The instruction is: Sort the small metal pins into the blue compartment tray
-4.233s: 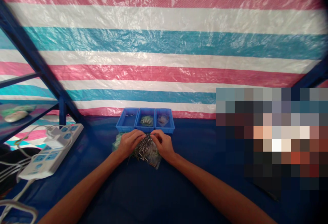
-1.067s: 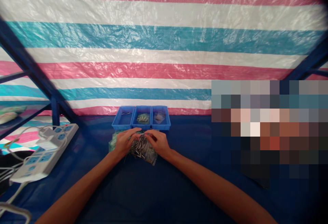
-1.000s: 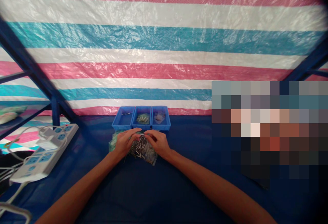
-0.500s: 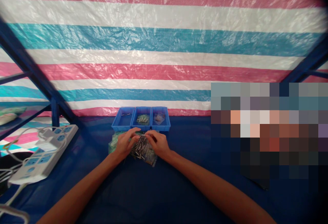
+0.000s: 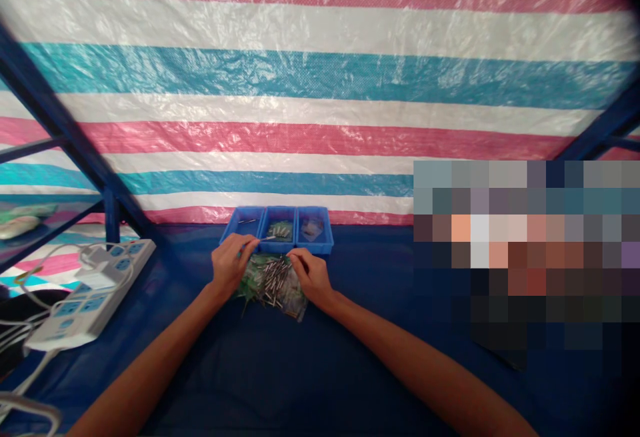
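A heap of small metal pins [image 5: 273,282] mixed with green bits and clear plastic bags lies on the blue table. My left hand [image 5: 229,265] is lifted off the heap toward the bins, its fingers pinched on one thin metal pin [image 5: 267,238]. My right hand [image 5: 311,276] rests on the right side of the heap, fingers curled on its edge. Just behind stand three joined blue bins [image 5: 277,230]: the left bin holds a pin, the middle one green bits, the right one small clear bags.
A white power strip [image 5: 85,296] with plugs and cables lies at the left on the blue table cover [image 5: 310,370]. A blue metal shelf frame [image 5: 107,214] rises at left. A striped tarp [image 5: 320,90] closes the back. A blurred area sits at right.
My left hand has lifted off the heap and moved up and left toward the bins with one pin pinched. The right hand has stayed on the heap.
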Motion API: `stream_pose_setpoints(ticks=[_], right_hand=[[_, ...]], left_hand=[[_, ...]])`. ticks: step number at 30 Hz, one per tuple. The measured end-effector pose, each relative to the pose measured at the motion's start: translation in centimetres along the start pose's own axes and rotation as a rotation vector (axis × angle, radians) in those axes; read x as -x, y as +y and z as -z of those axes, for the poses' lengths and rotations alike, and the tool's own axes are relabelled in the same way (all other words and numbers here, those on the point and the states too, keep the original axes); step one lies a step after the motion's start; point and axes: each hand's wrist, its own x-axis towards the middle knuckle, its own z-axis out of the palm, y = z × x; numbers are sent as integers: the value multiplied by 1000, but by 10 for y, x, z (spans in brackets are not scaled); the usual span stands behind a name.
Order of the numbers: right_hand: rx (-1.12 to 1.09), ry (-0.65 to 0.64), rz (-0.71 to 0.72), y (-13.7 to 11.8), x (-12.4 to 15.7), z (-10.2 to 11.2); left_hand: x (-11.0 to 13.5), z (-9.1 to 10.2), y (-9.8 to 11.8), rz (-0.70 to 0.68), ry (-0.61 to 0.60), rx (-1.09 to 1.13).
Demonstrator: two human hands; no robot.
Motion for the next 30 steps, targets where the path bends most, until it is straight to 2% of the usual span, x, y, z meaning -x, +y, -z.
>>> stream_pose_setpoints(ticks=[2, 4, 7, 10, 17, 30], right_hand=[[-2, 1, 12, 0, 0, 0], [5, -5, 16, 0, 0, -1], [46, -2, 6, 1, 0, -2], [122, 9, -6, 4, -2, -3], [360, -33, -43, 8, -3, -5], [406, -114, -69, 10, -4, -7]], left_hand=[[-8, 2, -13, 34, 110, -98], [-14, 1, -24, 36, 141, -180], [-17, -4, -29, 12, 33, -274], [-15, -6, -22, -40, -83, -280], [-4, 0, -9, -181, -288, 1], [7, -7, 2, -169, -418, 53]])
